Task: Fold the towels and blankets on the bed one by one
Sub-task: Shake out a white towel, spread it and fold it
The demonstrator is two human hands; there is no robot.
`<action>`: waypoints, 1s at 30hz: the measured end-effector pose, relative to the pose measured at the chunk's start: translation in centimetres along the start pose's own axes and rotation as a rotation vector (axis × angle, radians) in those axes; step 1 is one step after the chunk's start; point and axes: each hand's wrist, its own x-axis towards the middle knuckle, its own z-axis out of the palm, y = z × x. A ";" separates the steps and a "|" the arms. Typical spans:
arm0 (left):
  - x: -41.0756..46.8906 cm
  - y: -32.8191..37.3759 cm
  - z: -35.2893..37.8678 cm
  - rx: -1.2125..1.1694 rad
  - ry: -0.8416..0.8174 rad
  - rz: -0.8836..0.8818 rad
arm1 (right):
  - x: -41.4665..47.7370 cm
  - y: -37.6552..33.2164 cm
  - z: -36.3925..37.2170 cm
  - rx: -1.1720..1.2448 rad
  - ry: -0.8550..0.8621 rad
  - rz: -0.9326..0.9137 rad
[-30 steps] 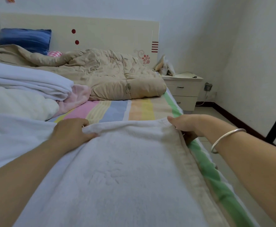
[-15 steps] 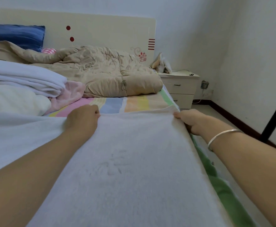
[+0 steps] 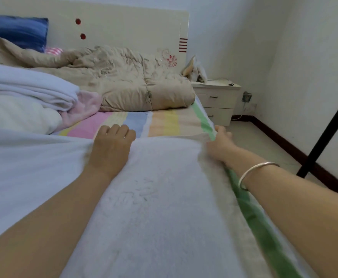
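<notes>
No words, numbers or brand names can be read. The white towel (image 3: 164, 213) has a faint raised mark near its middle, too blurred to tell whether it is writing. The headboard (image 3: 124, 27) shows only red dots, short red bars and a flower drawing.

A striped-sheeted bed (image 3: 164, 121) carries a white towel (image 3: 164, 197) at 6 o'clock, a beige quilt (image 3: 124, 83) at 12, stacked blankets (image 3: 23, 87) at 9.
</notes>
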 end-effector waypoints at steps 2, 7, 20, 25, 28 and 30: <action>-0.9 0.5 -2.0 -0.139 -0.050 -0.109 | -3.8 -1.8 -0.6 -0.259 -0.029 -0.143; -4.3 0.9 -7.9 -0.473 -0.476 -0.385 | -19.8 -6.7 1.6 -0.554 -0.313 -0.412; -23.2 -18.6 -24.9 -0.342 -0.949 -0.288 | -36.9 -12.3 9.0 -0.526 -0.314 -0.232; -30.1 -27.0 -30.6 -0.233 -1.031 -0.370 | -47.6 -17.9 13.6 -0.480 -0.335 -0.308; -34.7 -31.4 -34.0 -0.214 -1.053 -0.409 | -53.9 -20.9 15.5 -0.504 -0.349 -0.349; -37.5 -33.8 -35.6 -0.213 -1.048 -0.450 | -57.7 -22.5 16.7 -0.509 -0.347 -0.383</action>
